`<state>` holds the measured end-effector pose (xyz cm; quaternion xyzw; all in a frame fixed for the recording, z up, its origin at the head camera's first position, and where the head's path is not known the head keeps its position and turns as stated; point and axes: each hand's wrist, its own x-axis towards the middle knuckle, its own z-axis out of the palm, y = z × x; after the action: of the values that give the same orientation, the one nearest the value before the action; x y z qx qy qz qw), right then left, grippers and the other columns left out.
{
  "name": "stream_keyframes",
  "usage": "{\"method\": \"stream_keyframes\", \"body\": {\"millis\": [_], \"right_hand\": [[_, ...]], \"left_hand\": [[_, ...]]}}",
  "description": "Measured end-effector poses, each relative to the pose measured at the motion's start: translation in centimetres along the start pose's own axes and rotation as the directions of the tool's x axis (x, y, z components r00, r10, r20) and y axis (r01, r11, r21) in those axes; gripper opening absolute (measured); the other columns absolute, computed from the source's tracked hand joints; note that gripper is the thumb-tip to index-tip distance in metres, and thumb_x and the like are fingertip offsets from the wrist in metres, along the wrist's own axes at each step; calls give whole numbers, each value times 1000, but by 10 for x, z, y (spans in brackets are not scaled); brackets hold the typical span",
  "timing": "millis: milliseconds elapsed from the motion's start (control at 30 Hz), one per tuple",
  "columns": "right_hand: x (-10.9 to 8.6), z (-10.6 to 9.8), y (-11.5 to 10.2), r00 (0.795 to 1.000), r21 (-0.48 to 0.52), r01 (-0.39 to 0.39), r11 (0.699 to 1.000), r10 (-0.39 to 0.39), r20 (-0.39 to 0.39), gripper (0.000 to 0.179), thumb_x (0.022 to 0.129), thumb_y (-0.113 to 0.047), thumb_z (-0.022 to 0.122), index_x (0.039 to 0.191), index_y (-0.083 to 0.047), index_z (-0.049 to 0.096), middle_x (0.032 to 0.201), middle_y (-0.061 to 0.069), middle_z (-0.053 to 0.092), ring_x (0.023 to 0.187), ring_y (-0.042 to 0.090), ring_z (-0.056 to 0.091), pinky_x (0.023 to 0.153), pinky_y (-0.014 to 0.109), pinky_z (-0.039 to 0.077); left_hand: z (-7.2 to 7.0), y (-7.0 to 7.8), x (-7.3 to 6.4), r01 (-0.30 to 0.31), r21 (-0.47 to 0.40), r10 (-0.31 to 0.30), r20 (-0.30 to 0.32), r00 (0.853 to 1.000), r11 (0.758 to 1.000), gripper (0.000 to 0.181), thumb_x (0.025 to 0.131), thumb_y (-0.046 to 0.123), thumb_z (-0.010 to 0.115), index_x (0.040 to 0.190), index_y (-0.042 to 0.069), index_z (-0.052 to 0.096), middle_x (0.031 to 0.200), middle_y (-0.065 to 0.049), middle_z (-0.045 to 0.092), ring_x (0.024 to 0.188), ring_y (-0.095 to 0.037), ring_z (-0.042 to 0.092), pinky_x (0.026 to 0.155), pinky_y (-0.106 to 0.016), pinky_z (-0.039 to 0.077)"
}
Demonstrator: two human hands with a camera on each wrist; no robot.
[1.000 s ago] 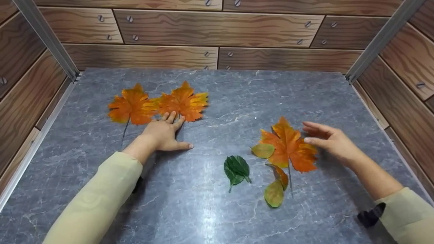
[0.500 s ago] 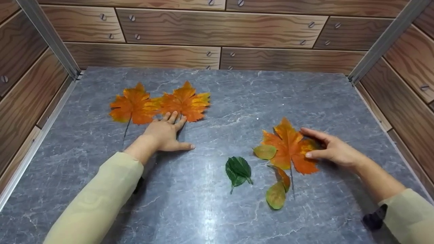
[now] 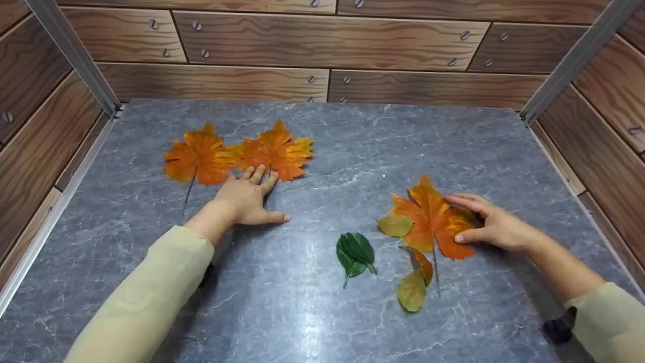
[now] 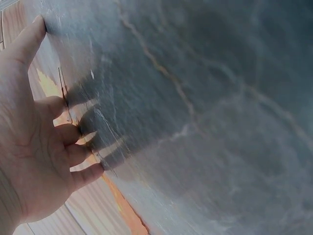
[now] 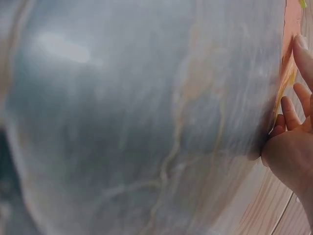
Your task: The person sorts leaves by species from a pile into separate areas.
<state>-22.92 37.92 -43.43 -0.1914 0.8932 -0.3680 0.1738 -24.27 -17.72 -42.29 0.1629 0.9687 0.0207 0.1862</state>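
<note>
Two orange-yellow artificial maple leaves lie at the back left in the head view: a left maple leaf (image 3: 197, 157) and a middle maple leaf (image 3: 276, 152), their edges meeting. My left hand (image 3: 244, 200) rests with spread fingers, its fingertips at the base of the middle one and partly over its stem. On the right side is a third maple leaf (image 3: 428, 217), its long stem toward me. My right hand (image 3: 504, 226) touches that leaf's right edge, thumb and fingers well apart. In the right wrist view, the thumb (image 5: 304, 56) lies against the orange leaf (image 5: 292, 24).
Dark green leaves (image 3: 354, 254) overlap left of the right-hand maple leaf. A small yellow-green leaf (image 3: 395, 226) lies over its left edge. Nearer me are a curled orange leaf (image 3: 425, 266) and another yellow-green leaf (image 3: 411, 291). Wood-patterned walls (image 3: 322, 43) border the grey marbled table (image 3: 282, 312).
My right hand has come down and slightly inward from beside the right maple leaf to touch its right edge. My left hand has stayed in place.
</note>
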Motion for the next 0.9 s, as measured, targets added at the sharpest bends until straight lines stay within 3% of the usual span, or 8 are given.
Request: {"method": "stream_keyframes", "body": {"millis": [67, 233, 333, 400, 467, 900], "right_hand": [[1, 1, 0, 1000, -22, -2, 1000, 2, 0, 86, 88, -24, 89, 162, -16, 47, 167, 14, 32, 156, 42, 21, 124, 45, 21], [2, 2, 1, 1000, -64, 21, 998, -21, -2, 80, 89, -29, 89, 159, -19, 52, 166, 9, 35, 154, 40, 25, 120, 51, 23], [1, 3, 2, 999, -62, 48, 997, -48, -11, 73, 90, -26, 88, 156, -16, 56, 165, 11, 37, 153, 42, 26, 120, 32, 23], [0, 4, 3, 998, -61, 55, 997, -56, -22, 71, 90, -25, 88, 154, -14, 58, 164, 11, 39, 153, 42, 28, 114, 14, 21], [0, 4, 3, 997, -62, 66, 996, -68, -30, 69, 90, -24, 88, 152, -12, 59, 163, 12, 40, 152, 43, 29, 106, 4, 18], [2, 4, 4, 992, -56, 109, 992, -112, -50, 58, 94, -15, 83, 148, -8, 63, 160, 14, 45, 148, 42, 35, 103, 1, 21]], "left_hand": [[0, 0, 0, -3, 4, 3, -1, 1000, 1000, 116, 89, 91, 47, 172, 21, 7, 175, -19, 0, 161, -42, 5, 122, -71, 19], [0, 0, 0, -1, 12, 1, 3, 1000, 1000, 115, 89, 91, 47, 172, 21, 7, 176, -19, -1, 161, -42, 6, 122, -71, 20], [0, 1, 0, 1, 9, -1, 2, 1000, 1000, 115, 89, 91, 47, 172, 21, 6, 176, -18, -1, 161, -42, 5, 122, -70, 20], [0, 2, 0, -1, 7, 0, 2, 1000, 1000, 115, 89, 91, 47, 172, 21, 6, 176, -18, -1, 161, -42, 5, 122, -71, 20], [0, 2, 0, -1, 1, 1, 2, 1000, 1000, 116, 88, 91, 47, 172, 22, 6, 176, -18, -1, 161, -42, 5, 122, -71, 20], [0, 1, 0, -2, -4, 2, 0, 1000, 1000, 116, 88, 91, 46, 171, 22, 6, 175, -18, -1, 161, -42, 4, 122, -71, 20]]}}
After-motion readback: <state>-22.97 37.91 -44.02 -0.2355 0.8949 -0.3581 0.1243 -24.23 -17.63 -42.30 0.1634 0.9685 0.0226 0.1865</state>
